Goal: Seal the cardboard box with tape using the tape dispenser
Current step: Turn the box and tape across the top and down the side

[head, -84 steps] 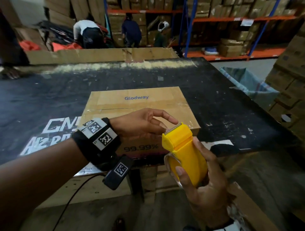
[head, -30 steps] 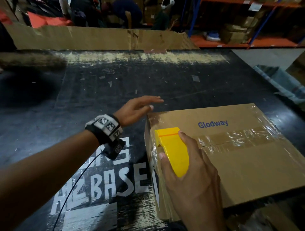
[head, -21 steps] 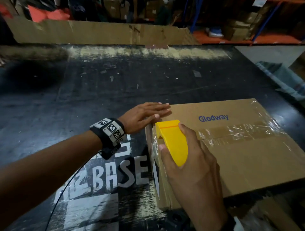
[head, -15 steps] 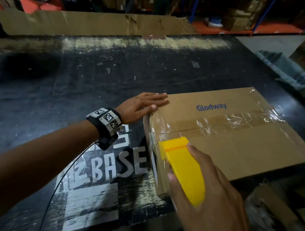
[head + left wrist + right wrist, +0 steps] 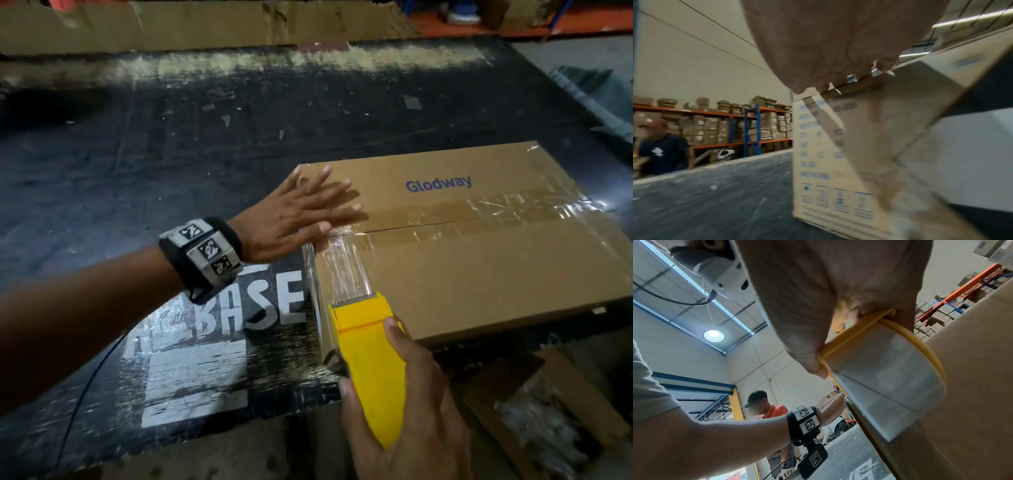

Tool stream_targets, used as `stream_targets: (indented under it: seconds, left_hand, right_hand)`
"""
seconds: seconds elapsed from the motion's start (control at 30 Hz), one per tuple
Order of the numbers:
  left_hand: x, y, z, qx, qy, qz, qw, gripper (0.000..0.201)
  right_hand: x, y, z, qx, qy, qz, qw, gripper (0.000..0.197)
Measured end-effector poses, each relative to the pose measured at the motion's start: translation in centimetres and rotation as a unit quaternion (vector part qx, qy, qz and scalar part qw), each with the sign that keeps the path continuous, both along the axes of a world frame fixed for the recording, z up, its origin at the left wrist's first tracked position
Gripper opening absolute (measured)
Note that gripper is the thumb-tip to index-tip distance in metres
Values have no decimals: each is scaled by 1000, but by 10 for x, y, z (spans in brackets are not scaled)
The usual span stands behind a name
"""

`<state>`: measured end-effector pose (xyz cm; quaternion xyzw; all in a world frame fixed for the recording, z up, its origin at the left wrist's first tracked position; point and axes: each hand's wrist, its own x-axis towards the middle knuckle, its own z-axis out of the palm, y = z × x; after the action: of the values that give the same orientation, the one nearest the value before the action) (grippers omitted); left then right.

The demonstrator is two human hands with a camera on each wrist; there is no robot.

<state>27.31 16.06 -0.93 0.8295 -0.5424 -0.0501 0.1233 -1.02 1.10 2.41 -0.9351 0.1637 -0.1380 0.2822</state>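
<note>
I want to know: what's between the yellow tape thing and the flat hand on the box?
A shiny stretch of clear tape lying along the box edge, seen in the head view.

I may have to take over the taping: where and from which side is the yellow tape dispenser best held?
Grip the tape dispenser round its long yellow body, from the rear, as the right hand does: its toothed blade end faces the box.

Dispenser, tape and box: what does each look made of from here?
Dispenser: looks like moulded plastic, uniform matte yellow, with a toothed, seemingly metal strip at its front edge. Tape: clear glossy film; the cardboard shows through and it glints and wrinkles. Box: brown cardboard, matte, with blue print and a flap seam on top.
</note>
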Motion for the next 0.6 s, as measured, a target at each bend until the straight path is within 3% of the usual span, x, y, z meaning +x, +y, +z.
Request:
stream_targets:
  seconds: [0.2, 0.37, 0.6]
  left_hand:
    - [-87, 8, 0, -17, 16, -75, 997, 55]
    - [-96, 7, -6, -56, 28, -35, 997, 55]
    - [-104, 2, -1, -52, 38, -1, 998, 52]
  right_hand:
    - [-9, 21, 6, 49, -2, -1, 999, 78]
    - [-12, 18, 6, 38, 16, 28, 999, 78]
    - [-75, 5, 20, 9, 59, 49, 997, 78]
